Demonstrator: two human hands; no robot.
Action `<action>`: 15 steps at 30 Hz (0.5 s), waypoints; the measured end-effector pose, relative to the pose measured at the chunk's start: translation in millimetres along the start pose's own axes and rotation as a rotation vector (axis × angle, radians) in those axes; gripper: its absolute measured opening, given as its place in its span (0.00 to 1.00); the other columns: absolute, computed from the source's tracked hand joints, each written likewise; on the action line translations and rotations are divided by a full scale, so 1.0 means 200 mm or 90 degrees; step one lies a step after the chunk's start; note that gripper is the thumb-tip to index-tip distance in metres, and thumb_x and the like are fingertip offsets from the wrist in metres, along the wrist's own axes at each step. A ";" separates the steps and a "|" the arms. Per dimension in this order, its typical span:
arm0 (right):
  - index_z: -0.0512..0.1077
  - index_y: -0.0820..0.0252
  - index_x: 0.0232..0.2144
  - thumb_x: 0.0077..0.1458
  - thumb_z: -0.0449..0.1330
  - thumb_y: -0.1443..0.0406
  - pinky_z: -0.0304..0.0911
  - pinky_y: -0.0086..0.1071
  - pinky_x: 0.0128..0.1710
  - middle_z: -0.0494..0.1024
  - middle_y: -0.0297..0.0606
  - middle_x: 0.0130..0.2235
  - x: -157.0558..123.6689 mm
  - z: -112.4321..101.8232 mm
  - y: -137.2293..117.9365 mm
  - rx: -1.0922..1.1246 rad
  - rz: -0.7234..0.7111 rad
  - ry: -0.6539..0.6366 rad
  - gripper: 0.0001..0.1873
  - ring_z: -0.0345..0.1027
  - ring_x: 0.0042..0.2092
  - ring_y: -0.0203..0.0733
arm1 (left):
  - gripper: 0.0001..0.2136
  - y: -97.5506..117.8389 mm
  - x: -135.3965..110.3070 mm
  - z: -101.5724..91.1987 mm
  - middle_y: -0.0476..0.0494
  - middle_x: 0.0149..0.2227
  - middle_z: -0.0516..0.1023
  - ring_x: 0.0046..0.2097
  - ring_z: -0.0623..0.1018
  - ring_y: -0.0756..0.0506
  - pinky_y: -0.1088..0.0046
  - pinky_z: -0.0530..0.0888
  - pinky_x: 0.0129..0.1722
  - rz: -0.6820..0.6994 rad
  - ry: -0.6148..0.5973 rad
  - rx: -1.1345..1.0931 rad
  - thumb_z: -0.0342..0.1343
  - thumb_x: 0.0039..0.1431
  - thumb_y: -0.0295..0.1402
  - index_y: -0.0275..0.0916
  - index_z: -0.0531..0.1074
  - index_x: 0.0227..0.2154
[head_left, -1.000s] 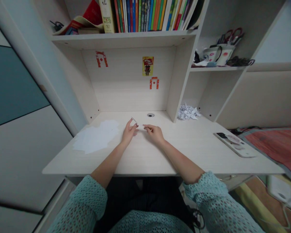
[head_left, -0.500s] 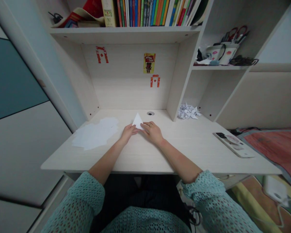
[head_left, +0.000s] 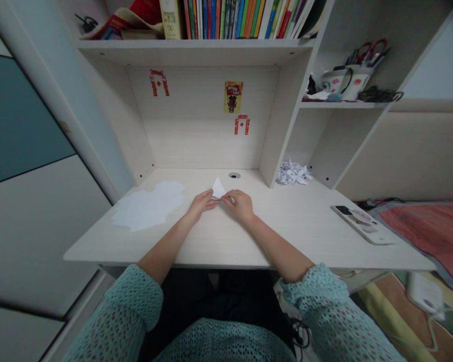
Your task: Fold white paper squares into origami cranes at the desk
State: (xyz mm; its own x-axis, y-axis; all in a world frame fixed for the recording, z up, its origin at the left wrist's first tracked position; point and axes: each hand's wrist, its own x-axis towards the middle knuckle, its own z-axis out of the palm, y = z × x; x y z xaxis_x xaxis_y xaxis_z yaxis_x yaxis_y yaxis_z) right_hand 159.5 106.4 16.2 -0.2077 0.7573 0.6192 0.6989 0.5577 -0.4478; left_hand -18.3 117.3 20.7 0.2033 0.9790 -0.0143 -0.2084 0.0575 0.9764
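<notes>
Here's one folded paper (head_left: 218,188) at the middle of the desk (head_left: 219,236), tip pointing far, my left hand (head_left: 203,203) pinching its left side, my right hand (head_left: 239,205) gripping its near right corner. It looks partway folded to me; the flat sheets (head_left: 149,205) on the left lie unfolded, overlapping too much to count, while the heap of paper pieces (head_left: 293,173), far right, looks folded already but too jumbled to number. Farther out: one phone (head_left: 362,224) on the right, one yellow sticker (head_left: 233,97) on the far board.
</notes>
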 end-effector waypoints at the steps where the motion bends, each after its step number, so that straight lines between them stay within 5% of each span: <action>1: 0.76 0.55 0.32 0.54 0.56 0.59 0.60 0.34 0.41 0.78 0.39 0.36 0.00 0.01 0.01 0.034 0.033 0.013 0.11 0.68 0.39 0.43 | 0.21 0.00 0.00 0.00 0.36 0.42 0.77 0.41 0.78 0.43 0.67 0.71 0.42 -0.001 -0.001 0.003 0.60 0.47 0.46 0.38 0.72 0.40; 7: 0.72 0.58 0.25 0.47 0.60 0.52 0.61 0.30 0.33 0.77 0.37 0.30 0.02 0.04 0.04 0.254 0.124 -0.005 0.15 0.68 0.32 0.40 | 0.19 -0.04 0.03 -0.01 0.39 0.37 0.79 0.36 0.79 0.45 0.69 0.72 0.39 0.029 0.015 0.031 0.62 0.45 0.40 0.38 0.73 0.41; 12: 0.66 0.58 0.24 0.49 0.56 0.51 0.56 0.28 0.26 0.70 0.33 0.22 0.03 0.06 0.09 0.293 0.203 0.094 0.16 0.63 0.25 0.36 | 0.19 -0.06 0.06 -0.04 0.40 0.32 0.79 0.30 0.78 0.46 0.73 0.73 0.31 0.067 0.069 0.071 0.61 0.46 0.38 0.36 0.73 0.41; 15: 0.63 0.58 0.24 0.49 0.55 0.52 0.57 0.28 0.26 0.68 0.31 0.21 0.05 0.07 0.15 0.354 0.266 0.083 0.15 0.63 0.24 0.37 | 0.18 -0.05 0.06 -0.05 0.40 0.31 0.79 0.28 0.78 0.46 0.76 0.70 0.25 0.073 0.078 0.095 0.60 0.48 0.39 0.36 0.72 0.41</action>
State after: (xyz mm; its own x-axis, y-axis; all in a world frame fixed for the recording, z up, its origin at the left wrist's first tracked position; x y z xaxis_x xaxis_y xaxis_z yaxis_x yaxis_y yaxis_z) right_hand 168.3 135.3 0.6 0.1102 0.9183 0.3803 0.2423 0.3463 -0.9063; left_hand -22.2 130.4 8.0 0.0668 0.9944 0.0817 -0.0775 -0.0765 0.9940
